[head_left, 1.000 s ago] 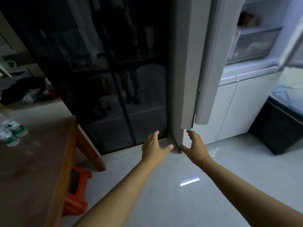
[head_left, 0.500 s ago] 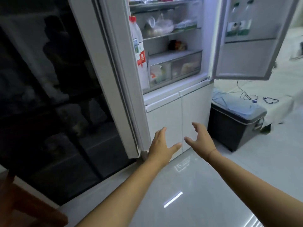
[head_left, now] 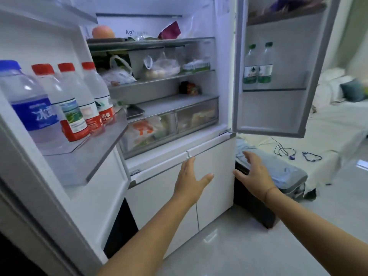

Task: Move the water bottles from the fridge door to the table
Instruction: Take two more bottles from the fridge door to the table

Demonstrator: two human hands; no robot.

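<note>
Both fridge doors stand open. Two green-capped water bottles (head_left: pixel 257 64) stand side by side in the right fridge door (head_left: pixel 278 108) shelf. In the left fridge door (head_left: pixel 87 156) shelf stand a large blue-capped bottle (head_left: pixel 29 104) and three red-capped bottles (head_left: pixel 79 100). My left hand (head_left: pixel 190 180) is open, held low in front of the white lower drawers. My right hand (head_left: pixel 254 174) is open too, below the right door and well under the green-capped bottles. Neither hand holds anything.
Fridge shelves (head_left: pixel 159 76) hold bags, fruit and boxes. A dark bin with a grey lid (head_left: pixel 278 176) stands right of the fridge, under the right door. Cables (head_left: pixel 286 151) lie on a white bed (head_left: pixel 328 136) further right. The floor is glossy tile.
My view has swung from the table and dark cabinet over to the fridge and closer in. Both hands stay open and have risen toward the fridge front.
</note>
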